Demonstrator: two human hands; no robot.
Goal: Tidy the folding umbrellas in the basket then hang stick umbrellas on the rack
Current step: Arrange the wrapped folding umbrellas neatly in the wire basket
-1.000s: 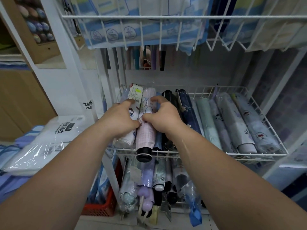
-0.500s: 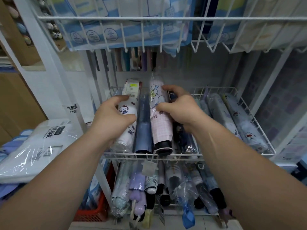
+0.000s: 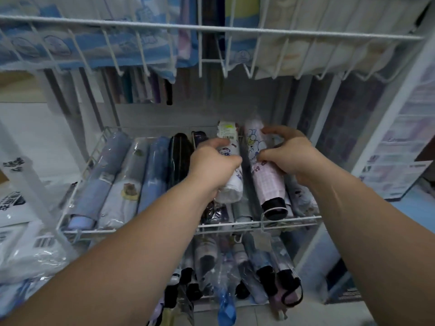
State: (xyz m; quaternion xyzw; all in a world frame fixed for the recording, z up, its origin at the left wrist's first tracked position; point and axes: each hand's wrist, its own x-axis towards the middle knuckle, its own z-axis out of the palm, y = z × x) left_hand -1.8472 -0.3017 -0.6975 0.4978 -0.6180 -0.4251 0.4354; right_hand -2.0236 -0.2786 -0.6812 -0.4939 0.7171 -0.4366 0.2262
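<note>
The wire basket holds a row of folding umbrellas that lie side by side, with their ends toward its front rim. The left hand grips the white umbrella, which has a cartoon print. Its fingers and thumb are curled round the umbrella's body, right of the basket's middle. A paper tag stands at the far end of this umbrella, near the back rim of the basket.

The right hand holds the pink umbrella, with the thumb on the near side and the fingers bent over the far side. This umbrella lies just beside the white one, toward the right side of the basket, and its black end reaches the front rim.

In the left part of the basket lie blue umbrellas in clear sleeves. A black umbrella lies between them and the left hand.

Under the basket, a lower basket carries more folded umbrellas. Above it hangs an upper basket with packed goods.
</note>
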